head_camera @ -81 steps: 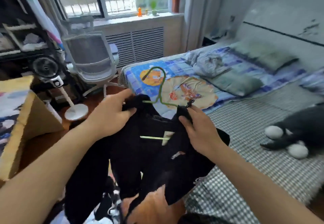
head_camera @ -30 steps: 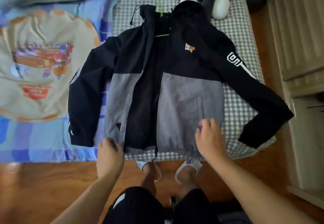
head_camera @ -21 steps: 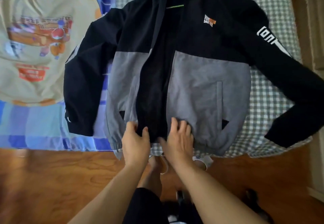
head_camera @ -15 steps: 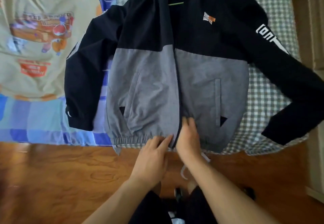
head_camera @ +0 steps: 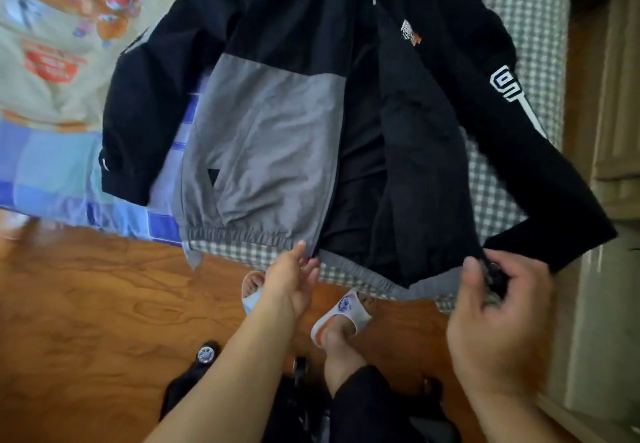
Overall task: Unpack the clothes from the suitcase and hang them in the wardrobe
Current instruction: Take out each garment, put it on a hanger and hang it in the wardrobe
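Jacket [head_camera: 277, 131]: black upper body and sleeves, grey lower panels, smooth woven shell, gathered elastic hem. Lies flat, front up, on the bed [head_camera: 533, 27], hem at the bed's near edge. Long axis runs from the hem away toward the collar at the frame's top; sleeves splay outward to either side. Front open, black lining exposed in the middle. White blocky print on one sleeve, small orange-and-white chest logo.

Left hand [head_camera: 294, 283]: fingers straight and close together, tips touching the hem beside the grey panel's zipper edge.

Right hand [head_camera: 498, 307]: fingers curled, pinching the hem corner of the black turned-back panel.

Bed: grey-white checked cover, blue patterned sheet alongside.

Floor [head_camera: 86, 304]: glossy wood-grain boards.

Slippers [head_camera: 341, 314]: white, on the person's feet.
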